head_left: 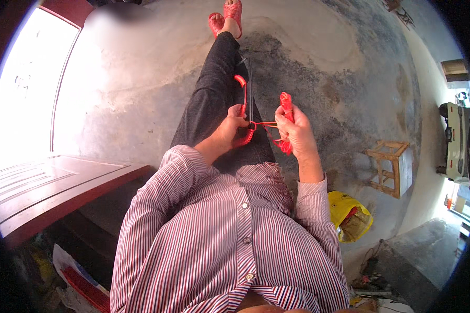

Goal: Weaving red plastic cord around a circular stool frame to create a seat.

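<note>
The thin red cord (264,124) runs taut between the two hands over the lap in dark trousers (209,104); a judged risk is that a hard pull slips the knot at the long dark flat stick (249,94), or the bundle unwinds and tangles. The left hand (231,129) is closed, its grip clamped on the stick's lower end where the cord wraps it, wrist bent inward. The right hand (295,130) is raised, fingers curled shut around a wound red cord bundle (286,107); how it is pinched is probably by thumb, though blurred. A small wooden stool (390,168) stands well apart on the concrete floor (141,78).
</note>
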A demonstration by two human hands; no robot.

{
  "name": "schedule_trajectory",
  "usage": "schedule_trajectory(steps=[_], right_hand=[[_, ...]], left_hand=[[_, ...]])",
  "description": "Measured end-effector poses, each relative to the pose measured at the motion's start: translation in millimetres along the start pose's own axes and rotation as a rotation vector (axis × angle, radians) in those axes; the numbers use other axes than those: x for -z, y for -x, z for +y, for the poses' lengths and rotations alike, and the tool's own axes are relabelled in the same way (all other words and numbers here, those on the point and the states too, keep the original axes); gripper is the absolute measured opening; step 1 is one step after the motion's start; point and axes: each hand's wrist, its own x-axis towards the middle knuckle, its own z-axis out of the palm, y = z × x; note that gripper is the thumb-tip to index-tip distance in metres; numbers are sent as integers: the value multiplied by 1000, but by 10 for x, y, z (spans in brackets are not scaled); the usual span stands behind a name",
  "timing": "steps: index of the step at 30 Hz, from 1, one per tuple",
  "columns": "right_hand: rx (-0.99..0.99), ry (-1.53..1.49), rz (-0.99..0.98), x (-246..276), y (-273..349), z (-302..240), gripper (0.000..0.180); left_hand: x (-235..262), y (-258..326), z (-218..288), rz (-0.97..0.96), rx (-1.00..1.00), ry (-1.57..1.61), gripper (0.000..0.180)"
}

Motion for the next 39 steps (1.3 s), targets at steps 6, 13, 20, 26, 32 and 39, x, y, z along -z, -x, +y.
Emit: schedule_trajectory(steps=[6,13,20,26,32,39], right_hand=[[-70,-143,-162,-434,487,-244,11],[8,-364,-67,-237,555,-537,19],[358,703,-146,85,92,-252,14],[179,960,-167,-250,-284,575,21],[332,586,9,-253,-119,120,28],[319,140,196,-16,306,-458,35]], left_hand=[[1,-56,-5,18,85,51,71],[-319,342,229,-21,-932,-921,72],[101,50,304,221,-487,-542,12],[176,26,97,187,-101,-768,33],[39,275,546,324,-546,-1022,22],[-304,511,877,-96,-66,-124,22]])
